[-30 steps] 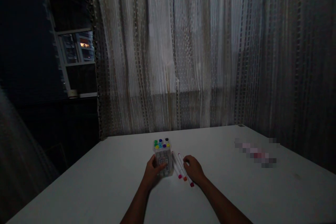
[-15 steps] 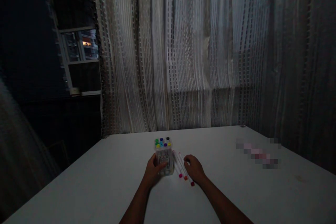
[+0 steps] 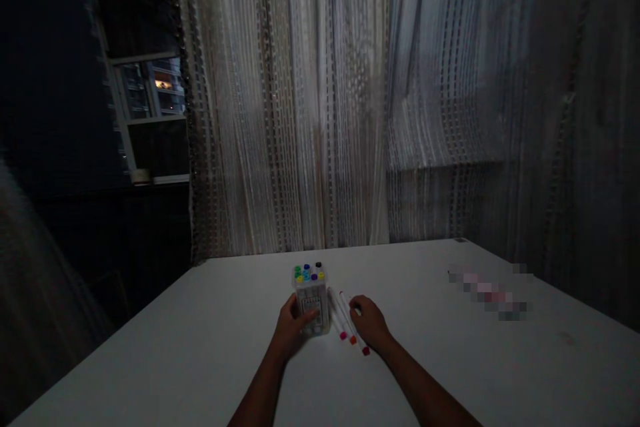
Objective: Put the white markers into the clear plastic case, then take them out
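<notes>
A clear plastic marker case (image 3: pixel 315 293) stands upright on the white table (image 3: pixel 210 347). Green, blue, yellow, purple and black marker caps show at its top. My left hand (image 3: pixel 293 321) grips the case from its left side, thumb across the front label. To the right of the case lie three white markers side by side: one with a pink cap (image 3: pixel 343 335), one with an orange cap (image 3: pixel 353 340) and one with a dark red cap (image 3: pixel 366 351). My right hand (image 3: pixel 369 320) rests just right of the red-capped marker, fingers curled in; whatever is inside them is hidden.
Farther right on the table is a pixelated pinkish patch (image 3: pixel 490 295). Long striped curtains (image 3: pixel 310 113) hang behind the far table edge. At the left is a window (image 3: pixel 155 90) with a small pale container (image 3: pixel 141 177) on its sill. The room is dim.
Both hands, the case and the markers keep their places. The curtain's folds have shifted, and the view has moved very slightly.
</notes>
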Available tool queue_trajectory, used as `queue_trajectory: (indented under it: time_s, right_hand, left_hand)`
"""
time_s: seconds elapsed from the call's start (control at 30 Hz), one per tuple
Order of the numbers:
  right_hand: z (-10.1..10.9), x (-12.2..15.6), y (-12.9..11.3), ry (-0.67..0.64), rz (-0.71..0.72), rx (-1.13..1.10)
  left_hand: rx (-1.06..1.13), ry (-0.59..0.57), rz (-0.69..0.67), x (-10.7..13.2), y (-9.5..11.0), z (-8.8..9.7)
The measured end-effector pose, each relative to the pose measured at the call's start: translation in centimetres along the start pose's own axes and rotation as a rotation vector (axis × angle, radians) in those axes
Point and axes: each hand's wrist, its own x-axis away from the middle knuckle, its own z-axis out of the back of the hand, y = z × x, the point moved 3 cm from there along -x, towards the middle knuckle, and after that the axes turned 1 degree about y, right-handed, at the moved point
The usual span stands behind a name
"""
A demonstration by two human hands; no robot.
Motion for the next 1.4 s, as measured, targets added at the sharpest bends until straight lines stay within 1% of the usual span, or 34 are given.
queue_trajectory:
  time_s: [0.27, 0.73, 0.93, 1.3, 1.4]
  right_hand:
    - [0.14, 0.06, -0.18, -0.001, -0.006, 0.001]
    - [0.47, 0.16, -0.50, -0.023, 0.000, 0.011]
    - [0.44, 0.19, -0.48, -0.012, -0.015, 0.005]
    - [0.38, 0.11, -0.48, -0.010, -0.017, 0.002]
    - [0.43, 0.11, -0.53, -0.014, -0.012, 0.003]
  left_hand:
    - [0.006, 0.012, 0.001, -0.15, -0.13, 0.10]
    - [-0.001, 0.010, 0.013, 0.05, 0.48, -0.14]
    - [-0.005, 0.022, 0.020, 0.06, 0.45, -0.17]
    - [0.041, -0.003, 0.008, -0.09, 0.02, -0.10]
    - [0.045, -0.006, 0.012, -0.03, 0.21, -0.24]
